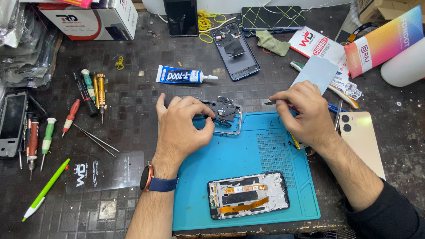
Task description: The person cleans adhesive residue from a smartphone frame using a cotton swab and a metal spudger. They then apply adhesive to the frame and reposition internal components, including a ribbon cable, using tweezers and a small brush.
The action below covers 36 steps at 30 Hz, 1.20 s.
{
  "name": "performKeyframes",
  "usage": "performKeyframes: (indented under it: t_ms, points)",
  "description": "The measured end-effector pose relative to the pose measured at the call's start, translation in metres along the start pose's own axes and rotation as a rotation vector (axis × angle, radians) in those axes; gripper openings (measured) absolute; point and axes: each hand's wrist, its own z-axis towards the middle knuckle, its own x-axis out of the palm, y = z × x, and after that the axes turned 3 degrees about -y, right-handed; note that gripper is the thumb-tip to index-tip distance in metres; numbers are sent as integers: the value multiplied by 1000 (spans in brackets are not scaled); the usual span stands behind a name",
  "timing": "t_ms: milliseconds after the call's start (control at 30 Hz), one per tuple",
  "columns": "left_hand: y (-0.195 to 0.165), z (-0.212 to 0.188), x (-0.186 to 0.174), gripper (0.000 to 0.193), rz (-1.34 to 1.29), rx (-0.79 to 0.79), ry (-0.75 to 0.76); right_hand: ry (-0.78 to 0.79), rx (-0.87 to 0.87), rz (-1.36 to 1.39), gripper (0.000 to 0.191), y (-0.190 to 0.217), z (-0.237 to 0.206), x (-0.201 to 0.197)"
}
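My left hand [182, 126] pinches a small phone frame part [225, 114] with a black board in it, holding it at the far left corner of a blue work mat [248, 150]. My right hand [301, 110] grips a thin metal tool [271, 103] whose tip points left toward that part; a yellow-handled tool pokes out under the palm. An opened phone [248, 195] with orange flex cables lies face down on the mat's near side.
Screwdrivers [90, 90] and tweezers [95, 139] lie left. A glue tube [183, 76], a blue phone back shell [237, 51], a green cloth [272, 43] and boxes sit behind. A gold phone back [363, 137] lies right, a green pen [44, 190] near left.
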Motion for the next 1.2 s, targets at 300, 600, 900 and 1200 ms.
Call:
performKeyframes:
  t_ms: [300, 600, 900, 1200]
  points:
    - [4, 2, 2, 5, 21, -35, -48, 3, -19, -3, 9, -1, 1, -1]
    - [4, 1, 3, 4, 48, -69, -67, 25, -7, -15, 10, -3, -2, 1]
    - [-16, -4, -6, 18, -265, 213, 79, 12, -15, -31, 10, -1, 0, -1]
    - [-63, -29, 14, 35, -308, 487, 592, -39, -26, -48, 10, -3, 2, -3]
